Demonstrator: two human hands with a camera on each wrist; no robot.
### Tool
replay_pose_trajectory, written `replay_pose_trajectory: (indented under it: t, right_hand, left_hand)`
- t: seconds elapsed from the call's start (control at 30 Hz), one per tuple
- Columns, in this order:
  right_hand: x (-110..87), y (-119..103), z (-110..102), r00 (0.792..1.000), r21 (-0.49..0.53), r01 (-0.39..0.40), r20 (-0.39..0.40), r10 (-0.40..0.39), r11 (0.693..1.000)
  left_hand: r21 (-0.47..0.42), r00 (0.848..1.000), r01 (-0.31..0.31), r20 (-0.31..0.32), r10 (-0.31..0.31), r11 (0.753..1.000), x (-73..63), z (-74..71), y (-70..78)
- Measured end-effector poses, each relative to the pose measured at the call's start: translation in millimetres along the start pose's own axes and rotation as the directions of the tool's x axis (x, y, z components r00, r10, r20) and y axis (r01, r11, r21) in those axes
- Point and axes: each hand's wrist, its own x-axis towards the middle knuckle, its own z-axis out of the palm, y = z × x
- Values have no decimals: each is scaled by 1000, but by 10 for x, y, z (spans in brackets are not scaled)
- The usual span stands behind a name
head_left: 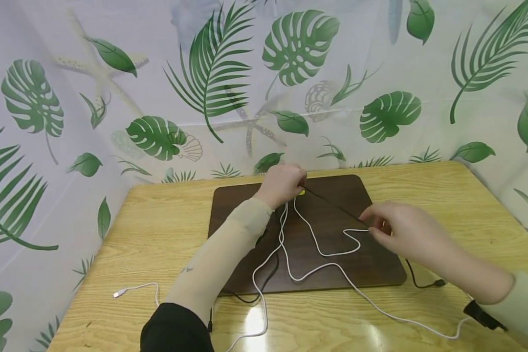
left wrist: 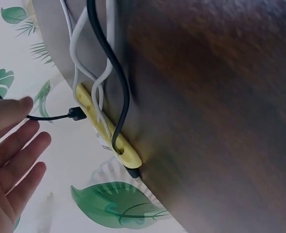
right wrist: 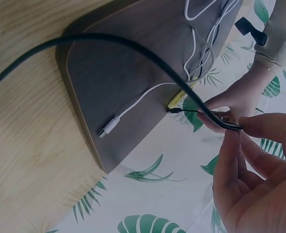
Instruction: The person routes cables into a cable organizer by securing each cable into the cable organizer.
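Past the far edge of the dark board, my left hand (head_left: 283, 183) pinches a black cable (head_left: 330, 202) between thumb and forefinger. In the left wrist view the cable's black plug (left wrist: 76, 113) sticks out beyond these fingers, right at the yellow cable holder (left wrist: 128, 155). Two white cables (left wrist: 75, 51) and another black cable (left wrist: 125, 92) run into the holder at the board's edge. Off to the right, my right hand (head_left: 400, 230) pinches the first black cable farther along, with thumb and fingertips, so it stretches between both hands. A white cable's plug (right wrist: 110, 126) lies on the board.
The dark board (head_left: 374, 266) lies on a wooden table (head_left: 171, 215). White cables trail toward the near edge, one ending in a plug (head_left: 120, 293) at left. A black plug (head_left: 439, 282) lies at right. A leaf-patterned cloth (head_left: 246, 88) hangs behind the table.
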Motion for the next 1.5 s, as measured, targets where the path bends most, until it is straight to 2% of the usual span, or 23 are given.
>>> replay_pose_trajectory:
  t: [0.13, 0.3, 0.57, 0.9, 1.2, 1.5]
  right_hand:
    - [-10, -10, 29, 1000, -15, 17, -16, -18, 1000]
    - [-16, -11, 66, 999, -11, 30, -22, -30, 999]
    - [-27, -17, 113, 999, -15, 39, -10, -39, 999]
    - [-64, -51, 168, 998, -9, 60, 8, -59, 998]
    - [-89, -44, 235, 998, -13, 69, 6, -69, 998]
    - [-105, -16, 274, 995, -32, 96, -7, -96, 995]
  left_hand:
    - [-22, 999, -16, 29, 17, 1000, -18, -2, 1]
    - [-29, 998, -47, 35, 48, 998, -32, 24, -20]
    - [-37, 996, -51, 65, 54, 998, -48, 94, -59]
    - [-28, 996, -66, 58, 67, 997, -46, 165, -96]
    - [-10, 994, -77, 81, 78, 997, -45, 210, -118]
    - [-9, 990, -113, 88, 113, 994, -58, 209, -114]
